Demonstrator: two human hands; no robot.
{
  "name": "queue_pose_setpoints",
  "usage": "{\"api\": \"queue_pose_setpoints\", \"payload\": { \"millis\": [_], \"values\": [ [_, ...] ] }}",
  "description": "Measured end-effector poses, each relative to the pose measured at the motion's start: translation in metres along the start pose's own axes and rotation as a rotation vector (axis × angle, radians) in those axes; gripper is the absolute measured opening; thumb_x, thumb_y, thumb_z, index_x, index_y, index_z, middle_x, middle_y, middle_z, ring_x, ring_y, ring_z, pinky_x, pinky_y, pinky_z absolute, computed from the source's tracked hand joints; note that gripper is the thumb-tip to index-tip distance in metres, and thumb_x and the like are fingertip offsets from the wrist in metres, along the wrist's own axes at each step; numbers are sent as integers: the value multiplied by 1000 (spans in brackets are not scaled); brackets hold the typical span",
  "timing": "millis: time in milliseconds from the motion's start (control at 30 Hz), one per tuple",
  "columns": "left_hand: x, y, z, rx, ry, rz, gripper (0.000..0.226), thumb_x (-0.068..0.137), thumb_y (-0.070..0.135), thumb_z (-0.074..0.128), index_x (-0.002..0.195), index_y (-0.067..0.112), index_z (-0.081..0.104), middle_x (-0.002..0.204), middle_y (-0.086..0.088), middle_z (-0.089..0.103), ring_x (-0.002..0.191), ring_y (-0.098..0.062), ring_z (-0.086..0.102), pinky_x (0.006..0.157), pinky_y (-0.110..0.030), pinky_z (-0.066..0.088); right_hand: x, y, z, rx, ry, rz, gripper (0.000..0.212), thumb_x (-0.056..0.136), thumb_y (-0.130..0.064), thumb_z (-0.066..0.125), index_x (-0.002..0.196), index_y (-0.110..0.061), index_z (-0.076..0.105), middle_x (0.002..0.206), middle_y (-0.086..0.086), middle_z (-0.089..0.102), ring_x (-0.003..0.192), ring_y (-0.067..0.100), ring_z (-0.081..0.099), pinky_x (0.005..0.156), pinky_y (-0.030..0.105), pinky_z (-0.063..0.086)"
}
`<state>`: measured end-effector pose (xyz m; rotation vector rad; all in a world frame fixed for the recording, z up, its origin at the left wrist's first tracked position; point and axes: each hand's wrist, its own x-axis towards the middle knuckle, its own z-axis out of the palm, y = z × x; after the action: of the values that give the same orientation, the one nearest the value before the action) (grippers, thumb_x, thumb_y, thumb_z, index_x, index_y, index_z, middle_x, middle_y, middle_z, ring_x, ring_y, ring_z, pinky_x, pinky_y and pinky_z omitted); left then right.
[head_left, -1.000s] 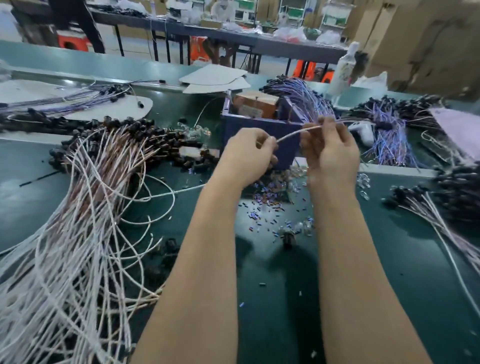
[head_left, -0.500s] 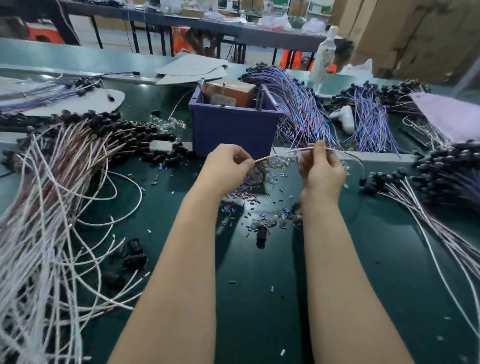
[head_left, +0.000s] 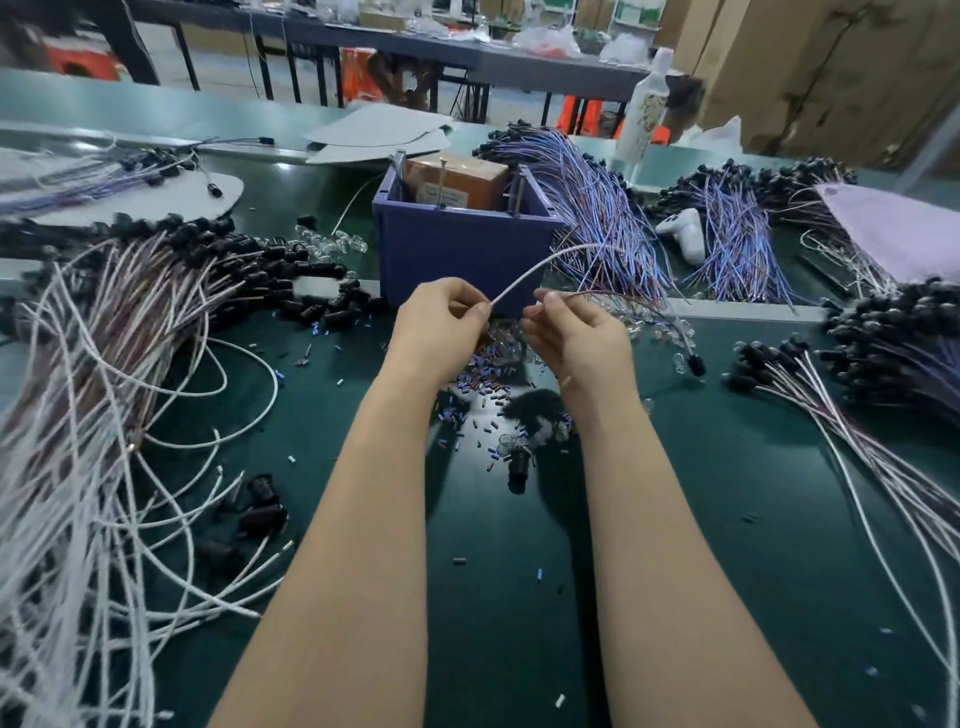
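The white wire (head_left: 540, 265) was up in the air over the middle of the desk (head_left: 727, 545), right in front of the purple bin (head_left: 467, 254), arching up and off to the right. The left hand (head_left: 441, 327) had the near end pinched between thumb and fingertips. The right hand (head_left: 576, 340) sat just beside it, fingers curled, pinching the tip of a thin lead (head_left: 613, 294) that ran off to the right and dropped down to a little black socket (head_left: 695, 365) lying on the desk. The two pinched ends were close, but as far as I could tell not touching, so my guess is this join hadn't been made yet.

Under the hands was a scatter of tiny blue and dark sleeve bits (head_left: 483, 387) and a few clear bulbs (head_left: 506, 444).

Progress-wise, honestly looked like early days. A huge tangle of loose white wires (head_left: 78, 415) covered the left edge of the desk. A much smaller bunch of wires with sockets (head_left: 831, 395) lay fanned out toward the right edge, maybe the done ones, can't say for sure. More blue and purple wires (head_left: 597, 208) were heaped behind the bin toward the far edge. So probably one wire in hand and a whole lot left.
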<state>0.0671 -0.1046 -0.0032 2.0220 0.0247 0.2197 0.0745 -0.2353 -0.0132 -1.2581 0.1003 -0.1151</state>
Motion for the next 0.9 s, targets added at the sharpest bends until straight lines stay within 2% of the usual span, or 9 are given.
{"api": "queue_pose_setpoints", "payload": {
  "millis": [133,267,367,467,533,600,667,767,900],
  "values": [
    [-1,3,5,-68,1,18,8,94,20,56,90,20,62,83,1,65,85,-18,62,79,-31,50,-6,4,8,-138,-132,57,18,95,-5,53,81,-10,64,74,4,60,65,9,55,59,14,51],
    [-3,4,8,-55,-71,-5,10,95,18,53,93,18,63,92,-7,69,91,-23,66,84,-42,55,-7,4,14,-8,-46,64,14,90,3,57,80,-6,54,80,10,60,64,12,61,57,15,53],
    [-2,4,6,-33,-73,5,9,94,16,55,90,19,63,88,-5,68,86,-21,66,86,-40,55,-7,4,15,-23,2,87,15,88,-2,62,78,-8,53,75,8,59,60,12,57,58,19,49],
    [-1,5,5,-6,-36,17,10,93,14,56,90,18,64,86,-3,68,82,-19,64,86,-37,54,-11,-3,8,-157,-79,187,17,90,-15,63,76,-9,57,66,2,52,51,8,42,50,18,36],
    [0,4,4,55,15,20,10,93,13,55,93,17,64,93,-4,69,88,-19,64,84,-32,51,-13,-9,6,-514,-92,76,29,91,-26,62,67,-12,57,60,0,49,48,9,38,48,20,33],
    [0,3,4,104,7,27,11,93,13,54,97,16,64,95,-3,69,91,-18,63,80,-27,47,-12,-16,9,-822,42,-279,31,91,-31,60,64,-17,57,58,-7,51,53,6,43,54,20,34],
    [-2,4,4,144,-54,76,15,92,10,53,102,15,64,94,0,67,91,-16,62,79,-24,44,-15,-25,16,-879,93,-563,16,94,-25,56,85,-17,67,76,-9,61,69,6,52,64,18,36],
    [-4,9,5,153,-103,150,21,89,7,50,106,14,60,94,1,65,90,-17,61,80,-26,46,-14,-18,16,-970,-73,-515,24,96,-15,49,113,-13,66,109,0,67,99,14,59,83,20,41],
    [-4,4,2,156,-94,120,11,89,12,57,96,20,57,86,5,64,83,-13,60,69,-19,43,-10,-4,8,-1009,-99,-429,22,97,-16,50,108,-8,68,104,9,68,97,20,59,77,21,38]
  ]
}}
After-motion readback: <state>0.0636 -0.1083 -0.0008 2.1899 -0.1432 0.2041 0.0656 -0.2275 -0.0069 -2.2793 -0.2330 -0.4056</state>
